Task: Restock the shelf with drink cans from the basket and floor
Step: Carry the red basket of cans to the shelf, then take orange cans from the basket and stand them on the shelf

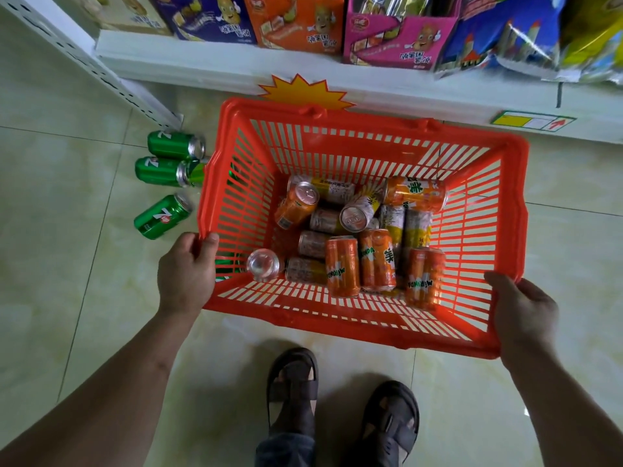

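Below, one orange basket (pixel 364 129) sits on the floor (pixel 67 298) before the shelf (pixel 236 69), left hand (pixel 187 271) and right hand (pixel 521 308) each closing their grip on its near rim. Roughly a dozen orange cans (pixel 342 266) lie inside, and three green cans (pixel 161 217) lie just left of it.

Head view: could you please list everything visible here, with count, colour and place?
basket: one, red, on the floor before the shelf
orange cans: roughly a dozen, orange and yellow, lying jumbled in the basket
green cans: three clear, green, on the floor left of the basket; more partly hidden behind its wall
shelf: one, white, top
snack boxes: several, purple, orange, pink, on the shelf
sandals: two, dark, bottom
left hand: gripping the basket's left rim
right hand: gripping the right rim
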